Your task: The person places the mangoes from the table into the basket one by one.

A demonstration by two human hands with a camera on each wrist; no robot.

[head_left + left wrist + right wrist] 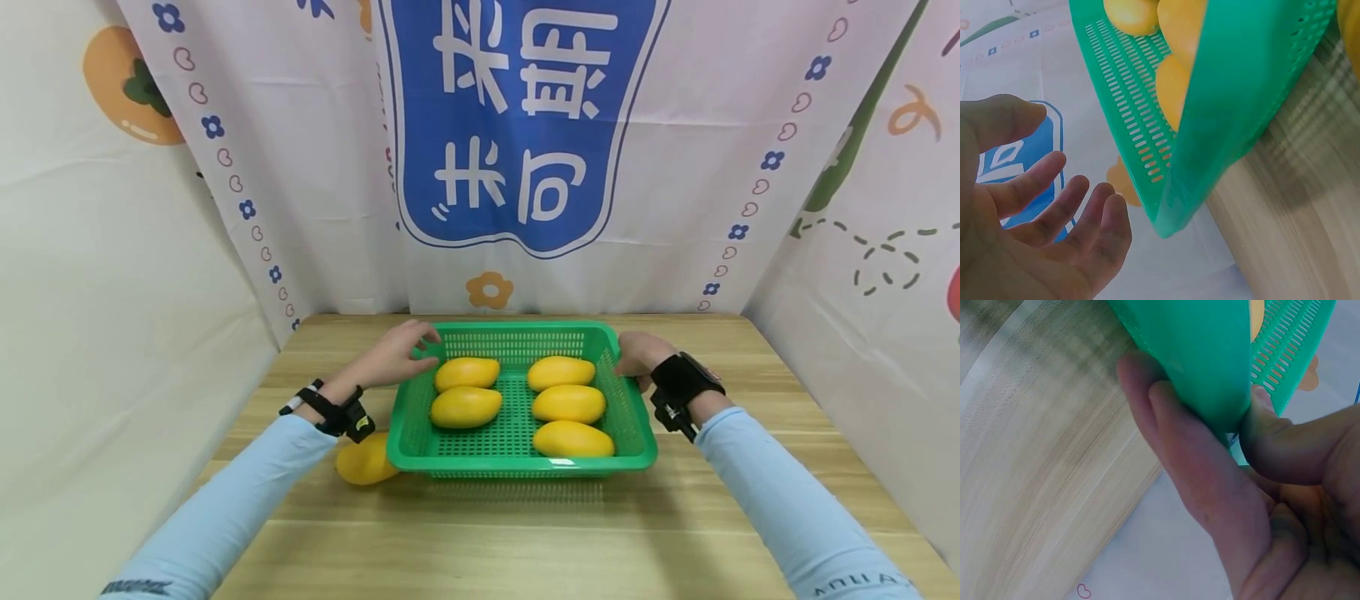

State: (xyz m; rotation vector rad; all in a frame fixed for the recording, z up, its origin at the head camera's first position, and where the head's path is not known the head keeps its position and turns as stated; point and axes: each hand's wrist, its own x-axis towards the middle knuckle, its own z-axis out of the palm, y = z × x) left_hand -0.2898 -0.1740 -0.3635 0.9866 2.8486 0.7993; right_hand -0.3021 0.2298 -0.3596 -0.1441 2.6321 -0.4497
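A green plastic basket (517, 463) with slotted walls holds several yellow mangoes (567, 404), two on its left side and three on its right. My right hand (643, 354) grips the basket's right rim; in the right wrist view the thumb (1272, 434) is inside the wall and the fingers (1191, 450) lie along its outside. Beside the far left corner is my left hand (393, 354), its fingers spread and loosely bent. The left wrist view shows a gap between those fingers (1054, 200) and the rim, with nothing held.
Another mango (366, 461) lies on the wooden table (495, 550) left of the basket, partly covered by its rim. A printed white cloth (322, 167) hangs behind the table's far edge, and more cloth rises at both sides.
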